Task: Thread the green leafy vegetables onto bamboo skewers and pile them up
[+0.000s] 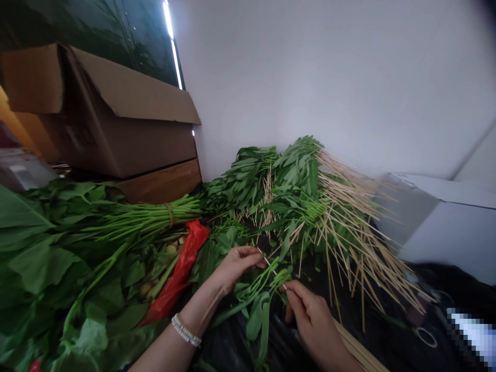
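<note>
My right hand pinches the lower end of a thin bamboo skewer between thumb and fingers. Threaded on that skewer are several green leafy stems, their leaves hanging down over black plastic. At the skewer's upper left end, my left hand is closed, its fingertips against the stick; a beaded bracelet circles the wrist. Just beyond both hands lie finished-looking bunches of skewered greens, with many bare stick ends fanning out to the right.
At left, a bundle of long-stemmed greens lies beside a red plastic bag. Behind it, an open cardboard box rests on wood. A white box stands at right against the pale wall. More bamboo skewers lie under my right forearm.
</note>
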A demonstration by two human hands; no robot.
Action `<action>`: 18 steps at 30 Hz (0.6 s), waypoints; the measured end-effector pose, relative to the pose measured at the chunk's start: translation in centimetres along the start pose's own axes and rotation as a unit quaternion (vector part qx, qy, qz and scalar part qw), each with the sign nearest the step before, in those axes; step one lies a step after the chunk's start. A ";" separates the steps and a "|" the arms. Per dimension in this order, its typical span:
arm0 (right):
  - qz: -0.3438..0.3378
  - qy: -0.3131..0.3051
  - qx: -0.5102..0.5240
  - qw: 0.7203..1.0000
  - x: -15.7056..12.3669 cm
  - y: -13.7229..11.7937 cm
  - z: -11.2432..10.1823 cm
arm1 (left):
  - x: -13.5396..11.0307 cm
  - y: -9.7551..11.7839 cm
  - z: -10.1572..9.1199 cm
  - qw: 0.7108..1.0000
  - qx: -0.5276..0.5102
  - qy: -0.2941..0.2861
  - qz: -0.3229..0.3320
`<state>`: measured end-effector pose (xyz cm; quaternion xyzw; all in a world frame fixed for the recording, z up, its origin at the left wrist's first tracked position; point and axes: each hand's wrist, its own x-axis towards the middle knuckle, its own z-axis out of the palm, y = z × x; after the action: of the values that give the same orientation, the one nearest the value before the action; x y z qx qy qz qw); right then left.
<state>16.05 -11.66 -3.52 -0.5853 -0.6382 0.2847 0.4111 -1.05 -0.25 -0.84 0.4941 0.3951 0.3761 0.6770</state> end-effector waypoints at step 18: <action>0.091 -0.094 0.383 0.914 -1.9 1.9 -7.5 | 0.5 1.0 -1.4 0.992 0.042 0.051 0.112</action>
<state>23.41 -14.15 -1.77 -0.4088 -0.4604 0.5971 0.5142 -2.28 0.96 -0.24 0.5429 0.3871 0.4574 0.5884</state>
